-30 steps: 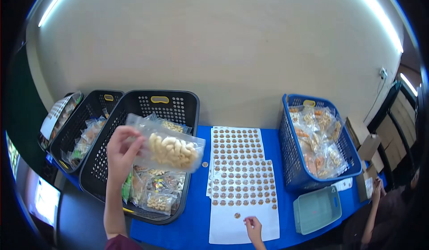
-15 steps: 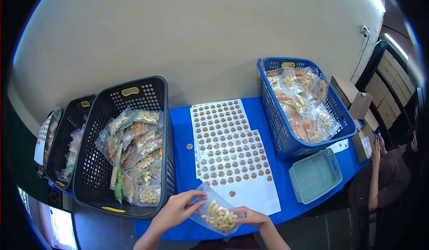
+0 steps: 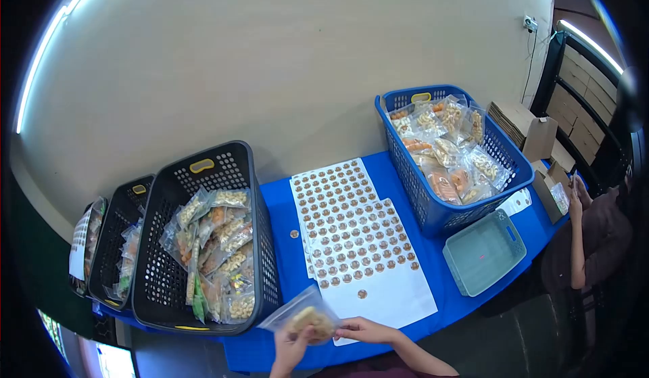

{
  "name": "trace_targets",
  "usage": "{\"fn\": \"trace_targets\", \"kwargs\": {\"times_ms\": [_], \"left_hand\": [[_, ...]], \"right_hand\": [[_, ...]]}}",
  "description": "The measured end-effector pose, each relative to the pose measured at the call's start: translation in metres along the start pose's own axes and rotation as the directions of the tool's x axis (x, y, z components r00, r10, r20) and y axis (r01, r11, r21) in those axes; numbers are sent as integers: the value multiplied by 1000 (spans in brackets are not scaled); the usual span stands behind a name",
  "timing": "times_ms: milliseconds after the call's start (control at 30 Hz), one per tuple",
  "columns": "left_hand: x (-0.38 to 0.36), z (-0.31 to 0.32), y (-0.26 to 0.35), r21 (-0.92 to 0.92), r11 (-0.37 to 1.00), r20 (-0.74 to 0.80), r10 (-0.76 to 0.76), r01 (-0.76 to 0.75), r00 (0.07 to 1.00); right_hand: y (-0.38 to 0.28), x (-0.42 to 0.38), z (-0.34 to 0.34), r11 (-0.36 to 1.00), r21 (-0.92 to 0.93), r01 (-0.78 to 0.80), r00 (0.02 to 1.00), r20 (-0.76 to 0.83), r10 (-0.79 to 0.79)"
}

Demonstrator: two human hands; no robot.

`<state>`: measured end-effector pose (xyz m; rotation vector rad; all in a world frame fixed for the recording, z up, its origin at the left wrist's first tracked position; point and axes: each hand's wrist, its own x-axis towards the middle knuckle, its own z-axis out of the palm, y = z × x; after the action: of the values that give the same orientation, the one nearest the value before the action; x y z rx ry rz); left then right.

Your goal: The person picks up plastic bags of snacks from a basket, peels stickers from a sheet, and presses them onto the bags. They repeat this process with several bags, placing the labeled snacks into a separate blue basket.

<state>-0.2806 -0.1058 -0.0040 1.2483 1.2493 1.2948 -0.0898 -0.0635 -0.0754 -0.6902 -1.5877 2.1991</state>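
Observation:
A clear plastic bag of pale cashew-like nuts is tilted above the front edge of the blue-covered table. My left hand is closed on the bag's lower left part, thumb across its face. At the bag's right edge, my right hand has its fingers pinched together, touching or nearly touching the bag; whether it grips the bag is unclear. Sheets of round brown stickers lie just beyond my hands, with a single round sticker on the white area of the nearest sheet.
A black basket of filled bags stands left, with more baskets beyond. A blue basket of bags stands back right, near a green tray and cardboard boxes. Another person's arm is at far right.
The bag has turned and shifted slightly left. My left hand has moved from its top left edge down onto its lower part. The camera view has also shifted and tilted.

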Motion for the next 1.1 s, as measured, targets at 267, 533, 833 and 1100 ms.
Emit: {"fn": "trace_targets", "kwargs": {"times_ms": [267,533,833,1100], "left_hand": [[27,-71,39,-483,828,-513,-4,-285,858],[60,-83,45,-320,913,-584,19,-252,812],[56,-90,43,-447,862,-525,-36,-240,851],[56,-87,45,-457,853,-517,-23,-253,856]], "right_hand": [[155,-13,-163,727,-386,-568,371,-908,-192],[183,-29,-231,708,-299,-640,211,-954,-212],[185,-24,-239,710,-250,-658,142,-967,-210],[195,-28,-233,743,-381,-551,92,-912,-400]]}}
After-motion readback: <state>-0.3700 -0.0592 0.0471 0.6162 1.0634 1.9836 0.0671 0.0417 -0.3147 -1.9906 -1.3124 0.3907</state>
